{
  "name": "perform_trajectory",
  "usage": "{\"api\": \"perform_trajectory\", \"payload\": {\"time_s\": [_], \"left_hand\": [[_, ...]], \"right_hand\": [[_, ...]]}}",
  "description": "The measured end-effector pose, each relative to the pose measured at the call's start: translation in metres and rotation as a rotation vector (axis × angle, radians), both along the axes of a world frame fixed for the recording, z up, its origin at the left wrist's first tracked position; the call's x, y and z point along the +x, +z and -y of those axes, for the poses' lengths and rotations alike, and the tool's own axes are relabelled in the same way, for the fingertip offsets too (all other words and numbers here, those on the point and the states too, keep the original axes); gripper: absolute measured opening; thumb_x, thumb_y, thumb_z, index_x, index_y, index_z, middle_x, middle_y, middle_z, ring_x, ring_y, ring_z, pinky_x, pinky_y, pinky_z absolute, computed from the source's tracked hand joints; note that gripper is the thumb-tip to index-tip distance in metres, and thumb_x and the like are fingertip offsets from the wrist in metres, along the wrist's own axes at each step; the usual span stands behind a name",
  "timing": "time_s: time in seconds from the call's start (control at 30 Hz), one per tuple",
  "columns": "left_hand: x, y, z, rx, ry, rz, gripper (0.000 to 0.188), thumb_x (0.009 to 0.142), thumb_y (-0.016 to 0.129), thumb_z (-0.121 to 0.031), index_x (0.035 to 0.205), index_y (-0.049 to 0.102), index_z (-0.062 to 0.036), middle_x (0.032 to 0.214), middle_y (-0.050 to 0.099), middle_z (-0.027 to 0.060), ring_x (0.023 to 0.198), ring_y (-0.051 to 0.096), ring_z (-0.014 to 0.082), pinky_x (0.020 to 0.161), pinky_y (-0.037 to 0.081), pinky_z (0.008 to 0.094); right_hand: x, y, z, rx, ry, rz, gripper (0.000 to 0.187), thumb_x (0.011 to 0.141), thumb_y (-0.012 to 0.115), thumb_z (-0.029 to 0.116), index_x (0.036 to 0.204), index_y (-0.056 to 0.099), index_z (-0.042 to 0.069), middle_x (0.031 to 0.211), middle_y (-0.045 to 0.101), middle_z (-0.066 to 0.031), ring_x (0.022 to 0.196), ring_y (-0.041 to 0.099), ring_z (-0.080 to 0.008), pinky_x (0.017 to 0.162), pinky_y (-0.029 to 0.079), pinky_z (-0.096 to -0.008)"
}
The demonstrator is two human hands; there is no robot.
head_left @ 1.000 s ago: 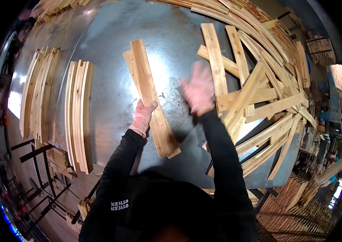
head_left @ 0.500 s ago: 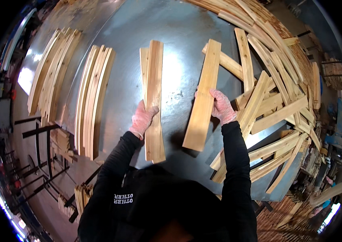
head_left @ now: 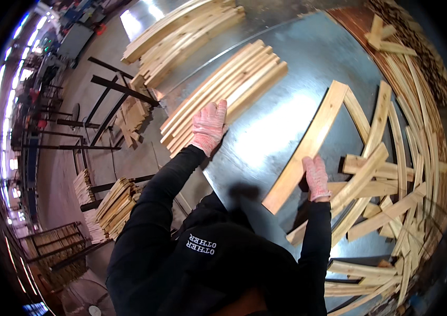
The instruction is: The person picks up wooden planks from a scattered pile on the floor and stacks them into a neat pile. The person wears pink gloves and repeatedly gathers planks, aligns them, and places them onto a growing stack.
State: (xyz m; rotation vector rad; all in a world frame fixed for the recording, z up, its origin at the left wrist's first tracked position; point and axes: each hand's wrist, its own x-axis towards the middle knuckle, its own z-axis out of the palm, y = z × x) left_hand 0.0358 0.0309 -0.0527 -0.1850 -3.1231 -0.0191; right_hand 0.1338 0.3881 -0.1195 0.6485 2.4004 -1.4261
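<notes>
My left hand (head_left: 209, 126), in a pink-and-white glove, is closed over the near end of a row of narrow wooden boards (head_left: 234, 79) standing side by side on the metal table. Its fingers lie across the outer boards; the thumb is mostly hidden. Farther right, my right hand (head_left: 316, 178), gloved alike, grips the edge of a single pale wooden board (head_left: 310, 142). That board is tilted, with its broad face up and its far end leaning right. Some of the right fingers are hidden behind it.
A second row of boards (head_left: 181, 37) stands beyond the first. Loose boards (head_left: 386, 216) lie crisscrossed at the right, beside a long stack of strips (head_left: 429, 126) along the far right. Black metal frames (head_left: 110, 100) and bundled wood (head_left: 115, 208) stand on the floor at left.
My left hand has carried its boards left to the nearer row, which is wider now. My right hand still holds its board. The whole view has turned toward the left.
</notes>
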Motion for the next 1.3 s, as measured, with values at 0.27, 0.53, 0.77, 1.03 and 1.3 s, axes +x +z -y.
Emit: {"api": "perform_trajectory", "payload": {"time_s": [0.27, 0.53, 0.77, 1.03, 1.3], "left_hand": [[-0.050, 0.085, 0.023, 0.185, -0.658, -0.278, 0.092, 0.082, 0.065, -0.062, 0.155, 0.038, -0.0130, 0.161, 0.029, 0.0211, 0.152, 0.025, 0.0367, 0.123, 0.016, 0.0599], [-0.205, 0.101, 0.167, 0.020, -0.448, -0.003, 0.033, 0.094, 0.062, -0.040, 0.096, 0.063, -0.0079, 0.082, 0.067, 0.0125, 0.078, 0.069, 0.0325, 0.062, 0.055, 0.0431], [-0.350, 0.018, 0.339, -0.159, -0.092, -0.149, 0.036, 0.091, 0.063, -0.028, 0.119, 0.057, -0.0058, 0.103, 0.062, 0.0181, 0.095, 0.063, 0.0380, 0.081, 0.049, 0.0479], [-0.183, 0.030, 0.145, 0.694, -0.314, -0.092, 0.062, 0.093, 0.073, -0.025, 0.144, 0.048, 0.0008, 0.143, 0.054, 0.0174, 0.128, 0.055, 0.0288, 0.106, 0.048, 0.0434], [-0.002, -0.028, 0.002, -0.179, -1.160, 0.439, 0.086, 0.079, 0.071, -0.051, 0.148, 0.045, -0.0066, 0.156, 0.040, 0.0192, 0.146, 0.034, 0.0370, 0.123, 0.016, 0.0551]], "right_hand": [[-0.070, 0.155, 0.077, 0.655, 0.807, 0.030, 0.042, 0.094, 0.062, 0.032, 0.129, 0.060, 0.007, 0.099, 0.070, -0.0214, 0.094, 0.067, -0.0409, 0.084, 0.054, -0.0471], [-0.189, 0.094, 0.063, 1.151, 0.021, -0.445, 0.068, 0.096, 0.063, 0.038, 0.149, 0.041, 0.001, 0.145, 0.051, -0.0232, 0.136, 0.047, -0.0381, 0.115, 0.036, -0.0449], [-0.073, 0.055, 0.051, 1.286, 0.055, -0.071, 0.017, 0.082, 0.055, 0.020, 0.086, 0.064, 0.006, 0.098, 0.063, -0.0162, 0.098, 0.059, -0.0373, 0.083, 0.045, -0.0510], [0.068, -0.026, -0.057, 1.306, 0.071, 0.363, 0.057, 0.097, 0.050, 0.032, 0.150, 0.044, 0.010, 0.152, 0.049, -0.0086, 0.142, 0.044, -0.0278, 0.122, 0.024, -0.0439], [0.040, 0.026, -0.118, 1.266, -0.179, 0.111, 0.092, 0.085, 0.068, 0.056, 0.153, 0.034, 0.004, 0.143, 0.054, -0.0188, 0.131, 0.053, -0.0348, 0.118, 0.028, -0.0479]]}}
